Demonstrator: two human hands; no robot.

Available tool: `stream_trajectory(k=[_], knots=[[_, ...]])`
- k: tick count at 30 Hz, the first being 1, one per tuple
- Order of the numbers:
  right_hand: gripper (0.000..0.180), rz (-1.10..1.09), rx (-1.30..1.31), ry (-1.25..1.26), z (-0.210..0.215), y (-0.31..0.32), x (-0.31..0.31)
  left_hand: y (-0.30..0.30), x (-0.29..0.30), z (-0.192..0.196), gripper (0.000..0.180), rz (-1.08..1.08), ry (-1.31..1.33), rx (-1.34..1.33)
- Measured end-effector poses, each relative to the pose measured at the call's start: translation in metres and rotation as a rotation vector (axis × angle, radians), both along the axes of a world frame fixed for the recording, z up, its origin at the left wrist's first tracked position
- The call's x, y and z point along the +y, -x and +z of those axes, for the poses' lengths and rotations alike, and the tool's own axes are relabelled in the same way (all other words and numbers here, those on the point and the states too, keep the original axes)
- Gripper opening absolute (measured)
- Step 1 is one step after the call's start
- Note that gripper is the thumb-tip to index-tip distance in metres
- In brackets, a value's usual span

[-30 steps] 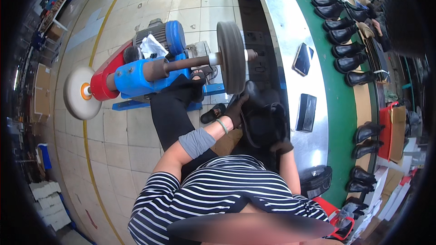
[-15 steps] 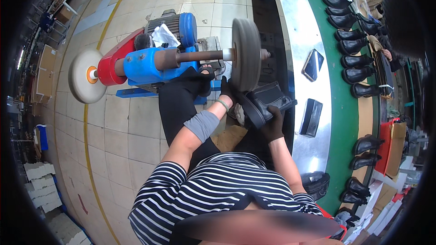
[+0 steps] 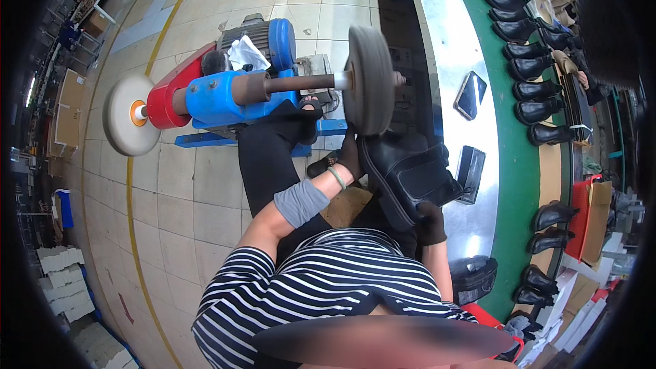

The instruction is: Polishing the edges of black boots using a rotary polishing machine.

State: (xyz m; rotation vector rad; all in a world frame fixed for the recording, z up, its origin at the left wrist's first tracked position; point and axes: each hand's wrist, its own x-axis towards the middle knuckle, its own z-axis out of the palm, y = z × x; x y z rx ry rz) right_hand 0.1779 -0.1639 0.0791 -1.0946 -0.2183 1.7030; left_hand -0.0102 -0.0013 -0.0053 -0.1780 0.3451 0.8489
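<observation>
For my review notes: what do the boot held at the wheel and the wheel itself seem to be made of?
The black boot looks like smooth leather or a synthetic substitute, with a soft sheen and a matte elastic side panel. The grey wheel looks like dull cloth or felt, matte and blurred; its exact material cannot be told. Both gloved hands, left hand and right hand, hold the boot.

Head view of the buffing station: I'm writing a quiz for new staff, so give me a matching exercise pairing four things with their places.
Things:
1. black boot
2. grey buffing wheel
3. white buffing disc
4. row of black boots

Places:
A. on the green conveyor belt
B. left end of the machine shaft
C. held in both gloved hands
D. right end of the shaft, just above the held boot

Pairs: 1-C, 2-D, 3-B, 4-A
</observation>
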Motion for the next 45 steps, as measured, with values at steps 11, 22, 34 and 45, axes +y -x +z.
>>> stream_trajectory(k=[11, 22, 34, 45], knots=[[0.099, 1.246, -1.667, -0.677, 0.089, 0.071, 0.091, 0.026, 0.011, -0.099, 0.055, -0.096, -0.142, -0.281], [0.103, 1.319, -1.718, -0.82, 0.074, 0.061, 0.1, 0.04, 0.023, -0.145, 0.043, -0.066, -0.613, 1.265], [0.104, 0.446, -0.441, -0.818, 0.036, -0.07, 0.038, 0.045, -0.019, 0.024, 0.036, -0.082, -1.413, 1.43], [0.066, 0.039, -0.271, -0.212, -0.064, 0.049, 0.034, 0.085, -0.056, 0.071, 0.03, -0.398, -0.234, -0.021]])
